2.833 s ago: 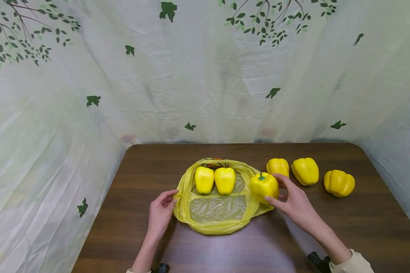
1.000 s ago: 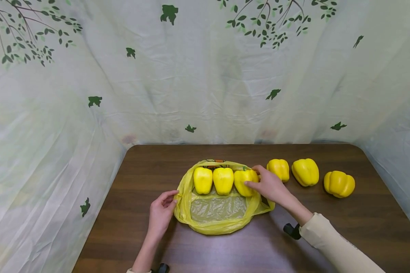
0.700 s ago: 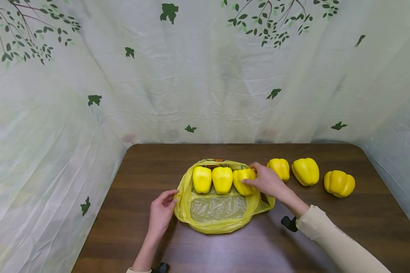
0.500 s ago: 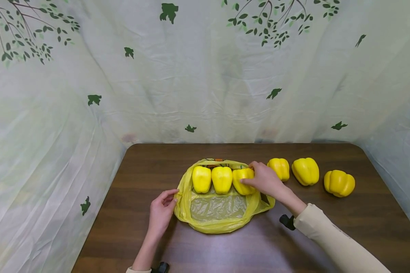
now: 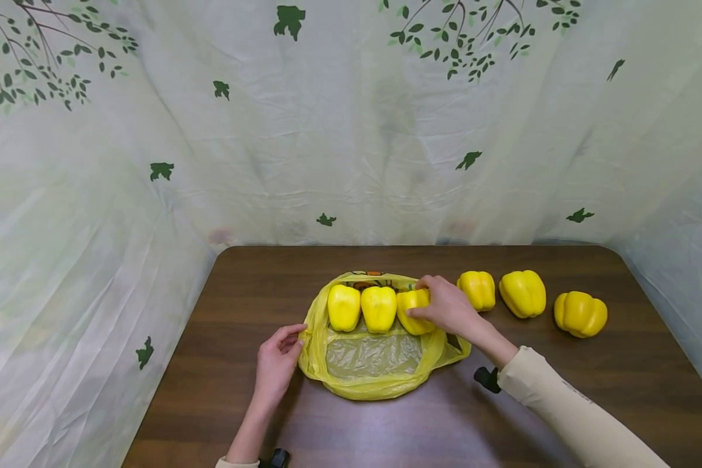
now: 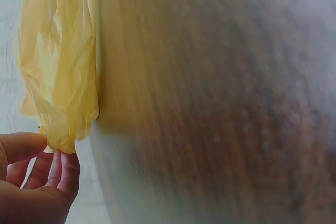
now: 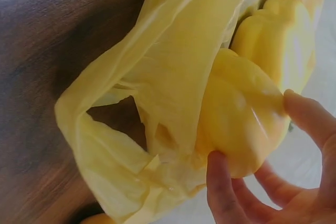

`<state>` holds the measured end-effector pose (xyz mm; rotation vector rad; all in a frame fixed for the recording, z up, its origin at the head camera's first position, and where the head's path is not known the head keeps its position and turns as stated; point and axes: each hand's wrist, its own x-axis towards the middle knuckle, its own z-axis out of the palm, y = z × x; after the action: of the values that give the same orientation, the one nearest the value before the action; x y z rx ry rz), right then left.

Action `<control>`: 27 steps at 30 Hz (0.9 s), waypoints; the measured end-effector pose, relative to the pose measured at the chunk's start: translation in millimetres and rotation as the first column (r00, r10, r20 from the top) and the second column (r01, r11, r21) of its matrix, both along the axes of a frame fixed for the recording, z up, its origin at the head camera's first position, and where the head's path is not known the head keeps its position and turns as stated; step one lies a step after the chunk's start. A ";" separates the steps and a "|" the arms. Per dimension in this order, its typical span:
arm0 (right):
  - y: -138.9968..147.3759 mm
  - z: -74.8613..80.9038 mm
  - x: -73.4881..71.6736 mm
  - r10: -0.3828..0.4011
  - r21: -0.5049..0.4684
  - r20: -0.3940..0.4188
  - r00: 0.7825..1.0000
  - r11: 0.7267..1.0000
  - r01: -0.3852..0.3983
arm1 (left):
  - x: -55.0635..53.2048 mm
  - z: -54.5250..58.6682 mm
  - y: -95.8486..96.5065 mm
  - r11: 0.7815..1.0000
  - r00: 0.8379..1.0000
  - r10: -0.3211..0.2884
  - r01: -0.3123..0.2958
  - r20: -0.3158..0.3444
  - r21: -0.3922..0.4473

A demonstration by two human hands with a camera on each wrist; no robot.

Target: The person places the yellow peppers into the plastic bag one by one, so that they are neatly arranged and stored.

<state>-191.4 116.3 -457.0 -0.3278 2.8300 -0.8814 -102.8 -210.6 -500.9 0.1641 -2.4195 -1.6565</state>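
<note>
A thin yellow plastic bag [image 5: 380, 390] lies on the table with its mouth spread wide. Its left edge is pinched between the thumb and fingers of my left hand [image 5: 276, 365], and the left wrist view shows this hold on the gathered bag [image 6: 60, 77]. Two yellow bell peppers, one at the left [image 5: 344, 308] and one in the middle [image 5: 379, 309], sit side by side inside. Beside them my right hand [image 5: 453, 311] grips a third yellow bell pepper [image 5: 411, 317], partly hidden by the fingers. In the right wrist view, fingertips surround this pepper [image 7: 241, 114].
Three more yellow bell peppers, a near one [image 5: 477, 290], a middle one [image 5: 523, 294] and a far right one [image 5: 581, 314], lie right of the bag. The brown wooden table [image 5: 257, 279] ends at a pale leaf-patterned curtain [image 5: 351, 130]. A looped bag handle [image 7: 73, 124] hangs beside the right hand.
My right hand has carried the third bell pepper leftward from above the bag's right rim into the bag, then nudged it slightly further left with its neighbours. My left hand has stayed put.
</note>
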 end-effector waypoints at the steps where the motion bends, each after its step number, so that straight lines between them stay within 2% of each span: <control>1: -0.8 -0.2 -0.2 -0.002 0.004 -0.002 1.000 1.000 0.002 | 1.3 4.9 1.7 1.000 1.000 -0.004 0.004 0.002 0.002; 4: -2.3 -1.2 -0.3 0.002 0.011 -0.019 1.000 1.000 -0.002 | 5.1 17.7 5.9 1.000 1.000 -0.012 0.012 0.006 0.001; 6: -2.7 -2.2 0.3 0.000 0.012 -0.029 1.000 1.000 0.001 | 6.7 22.1 7.4 1.000 1.000 -0.017 0.017 -0.001 -0.007; 8: -2.1 -2.4 1.7 0.001 0.011 -0.040 0.999 1.000 0.000 | 5.8 18.6 5.9 1.000 1.000 -0.014 0.014 -0.002 -0.007; 14: 4.0 -0.5 8.4 -0.001 -0.026 -0.048 0.999 1.000 0.000 | -1.5 -4.8 -2.0 1.000 1.000 0.004 -0.004 -0.002 0.001; 21: 14.9 4.9 18.1 -0.010 -0.058 -0.034 0.999 0.998 0.008 | 0.4 2.9 0.6 1.000 1.000 0.003 -0.003 -0.007 0.003; 27: 27.7 9.1 24.6 -0.024 -0.069 -0.048 0.999 0.997 0.020 | -2.1 -9.2 -3.2 1.000 1.000 0.014 -0.015 -0.021 -0.014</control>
<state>-166.8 144.1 -447.9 -0.3319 2.8584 -0.9895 -104.8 -213.8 -510.0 0.1612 -2.4089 -1.6260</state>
